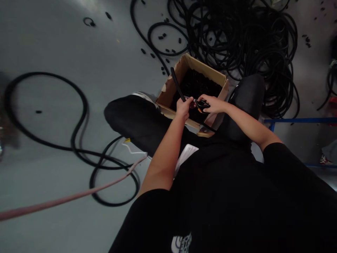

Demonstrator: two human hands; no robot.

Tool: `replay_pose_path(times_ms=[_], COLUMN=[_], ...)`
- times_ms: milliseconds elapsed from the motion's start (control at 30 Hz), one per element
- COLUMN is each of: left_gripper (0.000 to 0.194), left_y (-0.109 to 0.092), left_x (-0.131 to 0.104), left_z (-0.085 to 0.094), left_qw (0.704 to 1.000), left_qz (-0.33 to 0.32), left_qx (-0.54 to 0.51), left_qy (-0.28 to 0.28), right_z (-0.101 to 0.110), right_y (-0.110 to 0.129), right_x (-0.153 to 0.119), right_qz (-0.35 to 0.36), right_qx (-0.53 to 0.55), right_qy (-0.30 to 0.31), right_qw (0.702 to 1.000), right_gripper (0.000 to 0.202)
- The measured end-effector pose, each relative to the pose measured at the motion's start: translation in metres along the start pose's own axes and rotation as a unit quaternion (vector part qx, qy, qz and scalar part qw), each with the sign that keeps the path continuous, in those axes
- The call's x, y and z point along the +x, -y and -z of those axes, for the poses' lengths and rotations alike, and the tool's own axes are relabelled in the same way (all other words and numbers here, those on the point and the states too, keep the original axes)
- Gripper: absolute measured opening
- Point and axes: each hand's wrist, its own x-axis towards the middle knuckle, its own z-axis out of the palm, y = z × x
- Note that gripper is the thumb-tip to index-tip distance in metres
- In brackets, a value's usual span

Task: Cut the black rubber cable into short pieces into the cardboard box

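Fingers of my left hand (183,107) are wrapped round a black hose (177,84), whose free end sticks up and to the left over the box. In my right hand (210,103) is a cutting tool (201,104) with dark handles and a bit of orange; its metal head points at my left hand. Both hands are close together above the near part of an open cardboard box (205,67). Many small black pieces (195,81) lie inside the box. Where the tool's jaws meet the hose is too small to tell.
A large tangle of black hose (237,35) lies beyond the box. Looped hose (84,105) and a pink hose (65,199) run across the floor at left. Black bits are scattered about. A blue metal frame (297,120) stands at right. My bent legs flank the box.
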Motion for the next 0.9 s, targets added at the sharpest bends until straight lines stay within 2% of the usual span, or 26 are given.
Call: replay_pose_path(times_ms=[67,167,267,367,500,600,700,800,900], left_gripper=[0.063,0.056,0.056,0.057,0.056,0.057,0.059,0.058,0.059], left_y=[-0.004,-0.012,-0.017,-0.020,-0.026,-0.029,-0.026,-0.020,-0.018], left_x=[0.001,0.002,0.003,0.000,-0.008,-0.010,-0.008,-0.002,0.000], left_z=[-0.002,-0.003,-0.003,-0.004,-0.007,-0.006,-0.003,-0.002,-0.004], left_qw=[0.999,0.994,0.993,0.995,0.997,0.998,0.997,0.997,0.997], left_qz=[0.009,-0.006,-0.021,-0.023,-0.027,-0.039,-0.047,-0.042,-0.038], left_qx=[0.027,0.063,0.065,0.045,0.017,0.021,0.033,0.035,0.030], left_qy=[-0.043,-0.094,-0.093,-0.085,-0.064,-0.050,-0.046,-0.054,-0.060], right_z=[-0.001,0.006,0.028,0.056,0.075,0.071,0.060,0.045,0.033], right_y=[-0.006,-0.006,0.011,0.036,0.058,0.063,0.059,0.046,0.037], right_x=[0.005,0.007,-0.002,-0.020,-0.035,-0.034,-0.024,-0.008,0.005], right_qz=[-0.020,-0.033,-0.015,-0.001,-0.008,-0.026,-0.071,-0.124,-0.171], right_qx=[0.063,0.142,0.257,0.363,0.392,0.414,0.378,0.318,0.255], right_qy=[0.005,-0.034,-0.053,-0.007,0.021,0.021,-0.033,-0.093,-0.116], right_qw=[0.998,0.989,0.965,0.932,0.920,0.910,0.922,0.935,0.945], right_gripper=[0.054,0.045,0.051,0.071,0.073,0.070,0.063,0.039,0.014])
